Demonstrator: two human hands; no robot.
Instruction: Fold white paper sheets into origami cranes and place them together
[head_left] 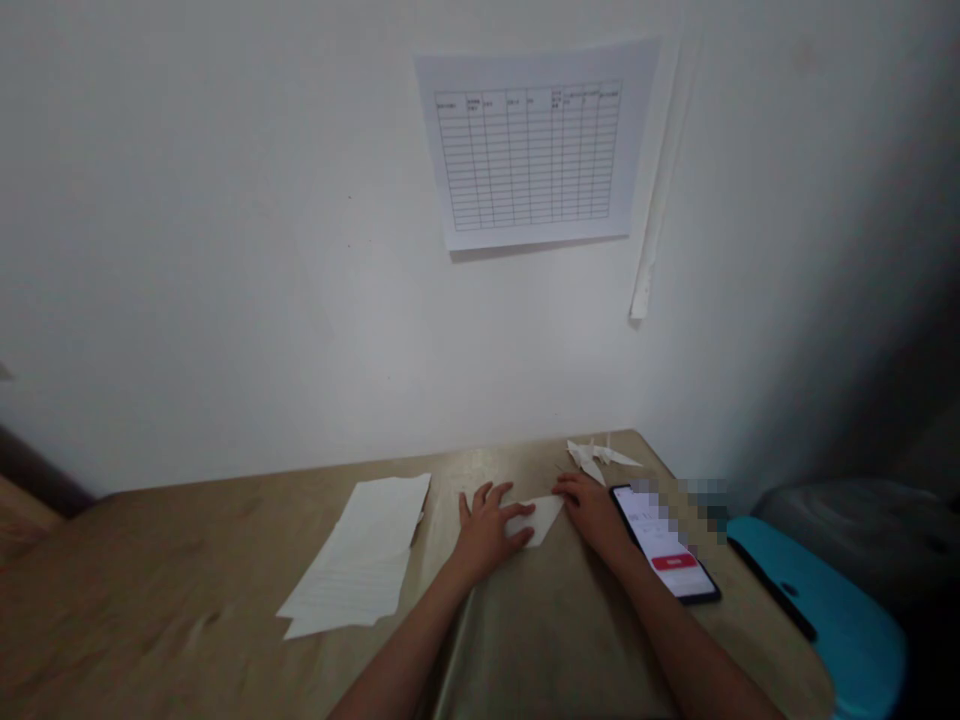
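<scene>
A small piece of folded white paper (541,522) lies flat on the table between my hands. My left hand (486,530) rests at its left side, fingers spread, with the thumb and forefinger lying on the paper. At the paper's upper right corner, the fingers of my right hand (592,512) are drawn together on its edge; the exact grip is partly hidden. Just beyond that hand sit folded white paper figures (589,458) with pointed ends, like paper cranes.
Several white paper sheets (356,560) lie stacked to the left on the brown table (187,580). A phone (679,575) with a lit screen is beside my right forearm. Behind the table rises a wall with a printed chart (536,150). A turquoise object (832,610) stands at the right.
</scene>
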